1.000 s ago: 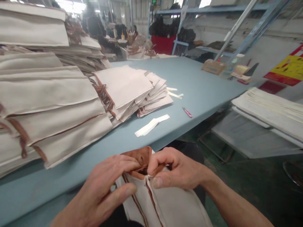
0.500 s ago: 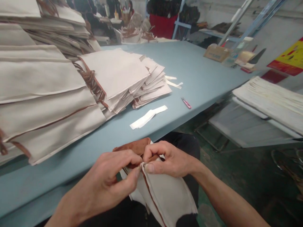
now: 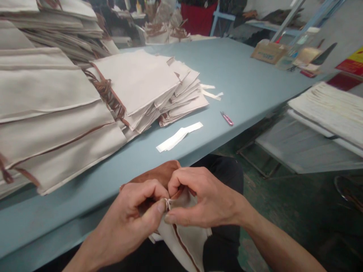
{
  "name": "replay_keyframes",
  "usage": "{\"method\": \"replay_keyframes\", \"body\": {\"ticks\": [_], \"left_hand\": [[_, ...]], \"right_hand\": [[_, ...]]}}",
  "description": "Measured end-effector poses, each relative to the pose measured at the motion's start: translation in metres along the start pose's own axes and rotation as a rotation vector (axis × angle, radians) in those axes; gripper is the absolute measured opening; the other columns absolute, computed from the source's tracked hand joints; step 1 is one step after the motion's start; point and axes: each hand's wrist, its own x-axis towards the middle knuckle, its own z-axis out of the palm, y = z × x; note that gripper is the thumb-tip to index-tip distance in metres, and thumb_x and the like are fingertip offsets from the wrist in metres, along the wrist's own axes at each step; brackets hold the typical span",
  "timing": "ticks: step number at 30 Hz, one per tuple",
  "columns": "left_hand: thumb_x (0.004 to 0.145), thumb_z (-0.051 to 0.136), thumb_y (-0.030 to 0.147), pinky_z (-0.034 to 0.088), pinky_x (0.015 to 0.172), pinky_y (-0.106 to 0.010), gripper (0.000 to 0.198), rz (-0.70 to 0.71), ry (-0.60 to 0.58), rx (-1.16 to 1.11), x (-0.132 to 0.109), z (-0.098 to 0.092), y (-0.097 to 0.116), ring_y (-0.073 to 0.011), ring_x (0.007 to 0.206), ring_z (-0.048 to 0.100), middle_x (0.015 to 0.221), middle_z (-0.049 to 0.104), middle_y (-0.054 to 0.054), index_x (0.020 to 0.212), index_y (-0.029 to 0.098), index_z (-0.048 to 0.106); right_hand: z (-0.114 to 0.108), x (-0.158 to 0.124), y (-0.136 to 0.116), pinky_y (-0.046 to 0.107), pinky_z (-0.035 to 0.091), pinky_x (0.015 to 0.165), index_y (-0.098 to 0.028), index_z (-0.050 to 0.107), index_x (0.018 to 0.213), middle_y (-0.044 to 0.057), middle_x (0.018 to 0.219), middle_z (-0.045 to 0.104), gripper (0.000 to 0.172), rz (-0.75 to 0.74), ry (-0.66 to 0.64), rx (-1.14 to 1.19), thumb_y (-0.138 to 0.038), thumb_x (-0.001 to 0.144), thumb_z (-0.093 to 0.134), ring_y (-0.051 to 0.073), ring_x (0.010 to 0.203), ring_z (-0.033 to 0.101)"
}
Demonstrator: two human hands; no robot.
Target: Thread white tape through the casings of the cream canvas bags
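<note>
A cream cloth bag (image 3: 184, 241) with brown trim and a brown top band (image 3: 159, 174) lies in my lap below the table's near edge. My left hand (image 3: 133, 215) pinches its top edge with thumb and fingers closed. My right hand (image 3: 201, 200) grips the same edge from the other side, fingers curled. The two thumbs meet at the seam.
The blue table (image 3: 241, 87) holds tall stacks of cream bags (image 3: 56, 113) at left and a lower fanned stack (image 3: 147, 83) in the middle. White paper strips (image 3: 178, 136) and a small pink snipper (image 3: 227, 118) lie near the edge. A cardboard box (image 3: 268, 51) sits far right. White sheets (image 3: 331, 113) lie on a rack at right.
My hands have closed in on the bag's top edge and bunched it up; less of the bag hangs below. The view has tilted down slightly.
</note>
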Motion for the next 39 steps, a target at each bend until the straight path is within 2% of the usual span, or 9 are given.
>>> {"method": "replay_keyframes", "body": {"ticks": [3,7,11,16,21,25,33,35,39], "left_hand": [[0.093,0.057,0.029,0.035,0.046,-0.017,0.029,-0.058,-0.001,-0.039,-0.002,-0.002,0.000,-0.0087,0.049,0.042,0.055,0.051,0.006,0.067,0.019,0.062],[0.094,0.062,0.036,0.035,0.048,-0.017,0.031,-0.138,-0.012,-0.161,-0.005,-0.003,-0.004,-0.0086,0.051,0.041,0.057,0.051,0.006,0.069,0.018,0.064],[0.095,0.068,0.043,0.032,0.044,-0.017,0.034,-0.222,-0.050,-0.329,-0.008,-0.002,-0.012,-0.0079,0.049,0.039,0.058,0.051,0.006,0.072,0.018,0.063],[0.095,0.068,0.044,0.035,0.045,-0.017,0.035,-0.219,-0.068,-0.339,-0.012,-0.003,-0.010,-0.0082,0.050,0.040,0.058,0.050,0.006,0.073,0.018,0.064],[0.096,0.060,0.037,0.035,0.046,-0.017,0.034,-0.140,-0.030,-0.134,-0.016,-0.008,-0.001,-0.0085,0.050,0.042,0.057,0.050,0.006,0.069,0.018,0.063],[0.092,0.059,0.029,0.036,0.045,-0.016,0.027,-0.074,-0.009,0.034,-0.020,-0.009,0.000,-0.0082,0.049,0.044,0.055,0.053,0.007,0.068,0.019,0.063],[0.087,0.054,0.015,0.038,0.051,-0.016,0.024,0.096,0.078,0.292,-0.017,-0.005,-0.004,-0.0062,0.050,0.050,0.055,0.058,0.008,0.066,0.019,0.063],[0.087,0.055,0.017,0.036,0.049,-0.017,0.024,0.047,0.107,0.276,-0.015,-0.003,-0.005,-0.0066,0.049,0.046,0.054,0.054,0.007,0.064,0.019,0.063],[0.087,0.060,0.035,0.034,0.044,-0.019,0.027,-0.215,0.092,0.004,-0.016,0.002,-0.018,-0.0093,0.048,0.043,0.054,0.051,0.005,0.065,0.019,0.061]], "right_hand": [[0.000,0.002,0.004,0.022,0.039,0.063,-0.020,0.060,0.083,-0.007,0.075,0.060,0.027,0.023,-0.052,0.093,-0.028,0.090,0.085,0.009,0.065,0.051],[0.000,0.002,0.009,0.020,0.041,0.060,-0.019,0.062,0.085,-0.005,0.076,0.062,0.027,0.050,-0.137,0.245,-0.034,0.099,0.079,0.008,0.064,0.052],[0.001,0.001,0.009,0.020,0.041,0.061,-0.018,0.062,0.085,-0.005,0.076,0.061,0.029,0.044,-0.150,0.235,-0.037,0.102,0.076,0.008,0.065,0.051],[0.004,-0.001,0.006,0.020,0.042,0.061,-0.018,0.065,0.088,-0.004,0.077,0.064,0.017,0.022,-0.166,0.186,-0.027,0.102,0.071,0.009,0.064,0.053],[0.013,-0.003,-0.001,0.021,0.042,0.062,-0.019,0.063,0.084,-0.004,0.074,0.067,0.012,-0.070,-0.037,-0.055,-0.012,0.093,0.066,0.009,0.064,0.056],[0.017,-0.005,-0.007,0.024,0.043,0.062,-0.020,0.062,0.082,-0.003,0.071,0.070,0.013,-0.122,0.027,-0.228,-0.011,0.091,0.063,0.011,0.061,0.058],[0.026,-0.005,0.001,0.027,0.040,0.063,-0.020,0.062,0.080,-0.001,0.070,0.070,0.012,-0.108,0.081,-0.342,-0.010,0.087,0.058,0.013,0.062,0.060],[0.029,-0.004,0.006,0.027,0.037,0.061,-0.020,0.061,0.079,-0.003,0.068,0.065,0.011,-0.039,0.080,-0.267,-0.012,0.085,0.058,0.012,0.060,0.054],[0.035,-0.001,0.020,0.022,0.033,0.054,-0.021,0.055,0.077,-0.007,0.064,0.048,0.015,0.281,-0.065,0.222,-0.027,0.089,0.062,0.009,0.056,0.039]]}}
